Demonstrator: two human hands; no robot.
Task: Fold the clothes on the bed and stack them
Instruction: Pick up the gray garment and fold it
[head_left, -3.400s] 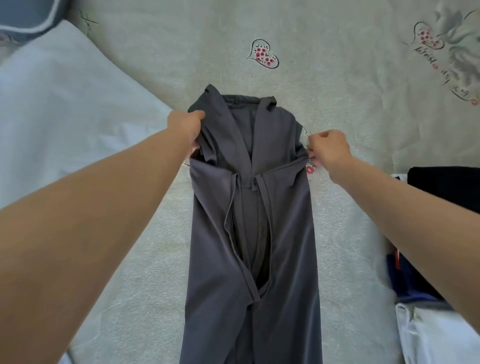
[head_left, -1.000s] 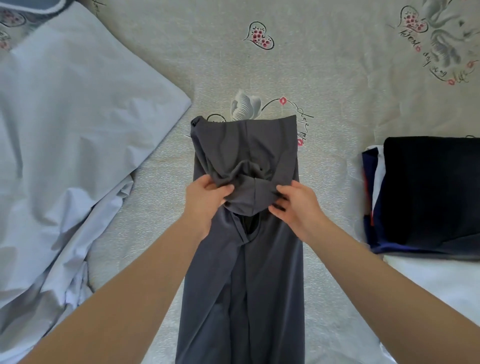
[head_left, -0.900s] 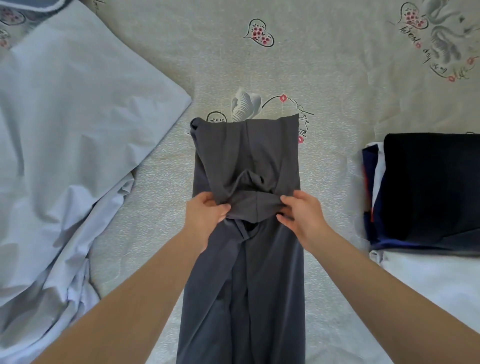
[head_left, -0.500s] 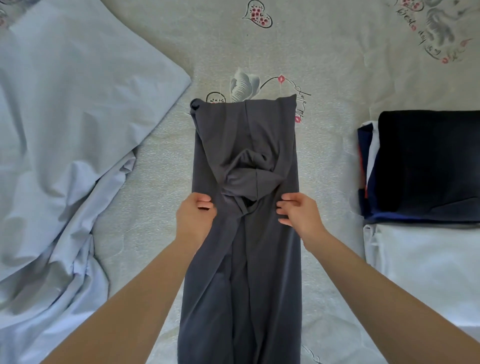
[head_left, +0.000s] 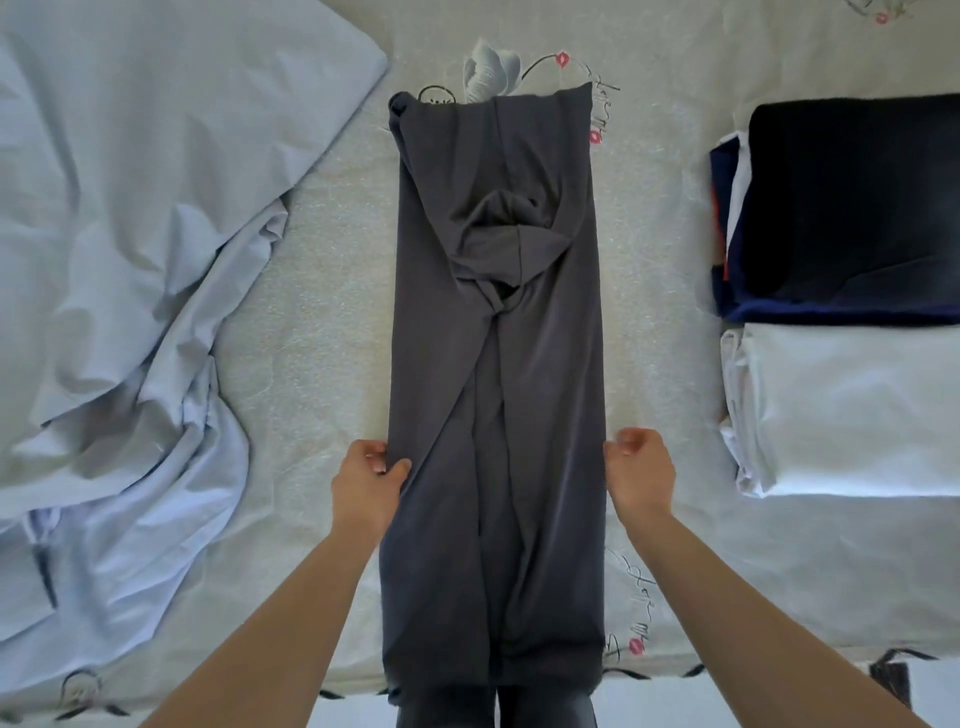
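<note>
On bed (head_left: 311, 291), left hand (head_left: 367, 483) pinches grey garment (head_left: 498, 415) edge; right hand (head_left: 640, 475) loosely curled beside opposite edge, holding nothing.

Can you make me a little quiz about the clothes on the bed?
1. True or false: the left hand pinches the grey garment.
2. What sits right of the garment, at the far side? A) dark stack B) shoes C) a lamp
3. What colour is the folded pile nearest the right hand?

Key: 1 true; 2 A; 3 white.
</note>
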